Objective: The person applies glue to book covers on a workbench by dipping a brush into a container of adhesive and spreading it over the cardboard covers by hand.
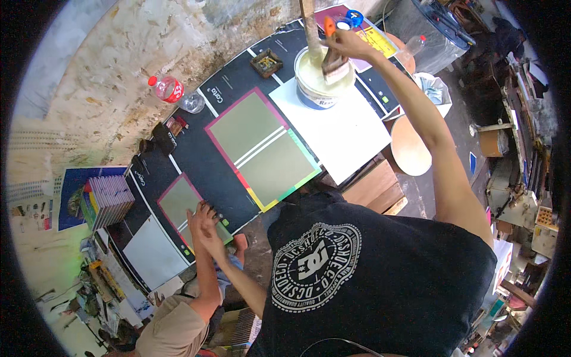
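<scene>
In my right hand (350,45) is a wide paintbrush (335,63). Its orange handle end points up, and its pale, wet bristles hang over the white bucket (326,99) of cream-coloured paste. A wooden stick (310,27) stands upright in the bucket. My left hand (208,229) reaches to a small grey-green cover board (178,201) with a coloured border, its fingers stretched out. A co-worker's forearm (204,285) comes in beside it, and the hands overlap, hiding part of each. A larger cover board (250,128) with folded coloured edges and two white strips lies between my hands.
A white sheet (339,140) lies under the bucket. Along the wall stand a plastic bottle (169,89), a clear cup (192,102) and a small square tray (266,63). Stacked books (110,199) and another white sheet (156,253) are at the left. A round stool (410,146) stands right of the table.
</scene>
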The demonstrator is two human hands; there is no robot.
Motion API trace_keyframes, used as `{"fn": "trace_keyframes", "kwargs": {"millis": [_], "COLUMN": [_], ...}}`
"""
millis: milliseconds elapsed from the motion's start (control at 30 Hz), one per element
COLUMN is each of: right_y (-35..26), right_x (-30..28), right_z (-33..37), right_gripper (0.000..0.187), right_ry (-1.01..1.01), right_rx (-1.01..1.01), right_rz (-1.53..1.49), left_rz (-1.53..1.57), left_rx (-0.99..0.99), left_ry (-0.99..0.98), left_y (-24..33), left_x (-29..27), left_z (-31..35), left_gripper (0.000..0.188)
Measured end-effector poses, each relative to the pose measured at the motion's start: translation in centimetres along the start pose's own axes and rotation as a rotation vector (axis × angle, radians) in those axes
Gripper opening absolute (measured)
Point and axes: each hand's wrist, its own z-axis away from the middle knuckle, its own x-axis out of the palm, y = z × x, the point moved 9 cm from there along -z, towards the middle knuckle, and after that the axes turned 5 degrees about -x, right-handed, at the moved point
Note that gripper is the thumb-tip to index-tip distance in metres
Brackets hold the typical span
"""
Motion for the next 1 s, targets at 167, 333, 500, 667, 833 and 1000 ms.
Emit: {"fn": "trace_keyframes", "kwargs": {"millis": [167,333,500,667,833,1000], "right_y": [-0.6,-5.9,-17.0,-25.1,-15.7,-10.8], "right_x": [6.1,3.1,3.9,17.5,26.6,19.2], "right_z": [-3.9,-4.2,-1.2,2.6,4.1,9.4], "right_gripper": [0.064,0.058,0.051,0.052,0.037,0.038], "right_ry": [-0.371,-0.401,-0.079,0.100,0.023,0.269], "right_rx": [-0.053,-0.011,-0.428,-0.502,0.047,0.149], "right_rz": [0.153,0.122,0.525,0.054,-0.139,-0.119], "left_rz": [-0.196,-0.182,-0.828,-1.013,-1.200,-1.174], "left_rx": [-0.296,-0.329,0.333,0.246,0.178,0.136], "left_ry": [0.120,0.157,-0.042,-0.314,-0.486,-0.485], "left_y": [-7.9,-1.5,1.4,1.3,-2.0,-2.7], "left_x": [-2.8,0.8,6.8,13.3,14.5,13.3], "left_z": [9.1,9.5,3.1,0.0,0.1,0.1], "left_gripper": [0.051,0.050,0.071,0.110,0.134,0.133]}}
